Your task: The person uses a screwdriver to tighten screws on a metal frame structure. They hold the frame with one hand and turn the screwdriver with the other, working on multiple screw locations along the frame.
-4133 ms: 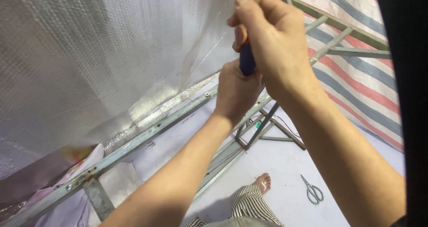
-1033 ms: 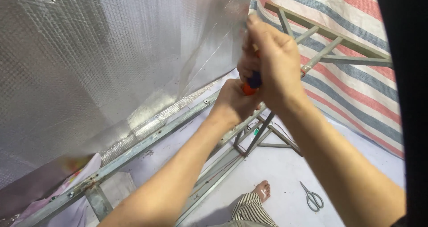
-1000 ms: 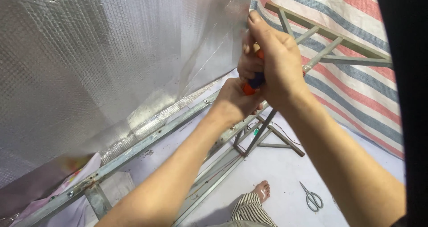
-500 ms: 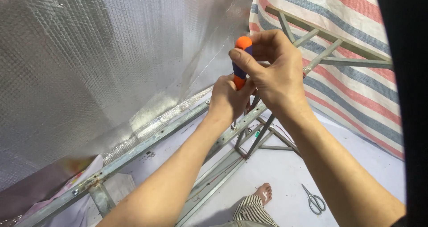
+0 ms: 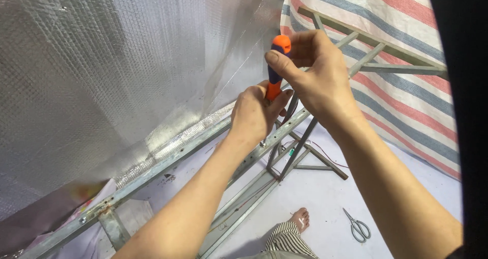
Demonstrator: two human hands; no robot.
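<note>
My right hand (image 5: 317,76) grips the orange and dark blue handle of a screwdriver (image 5: 276,65), thumb and fingers wrapped near its top. My left hand (image 5: 254,111) closes around the lower end of the tool, right above a grey metal frame rail (image 5: 168,162). The screwdriver's tip is hidden behind my left hand. The rail runs diagonally under a sheet of silver bubble foil (image 5: 117,65) that hangs on the left.
A red, white and blue striped tarp (image 5: 406,60) hangs over metal bars at the right. Scissors (image 5: 358,227) lie on the pale floor. My bare foot (image 5: 300,219) and a striped trouser leg show below. More frame bars (image 5: 305,152) cross under my hands.
My right hand has slid down off the handle's top, so the orange cap now shows. The view has shifted slightly; both hands stay at the same spot on the rail.
</note>
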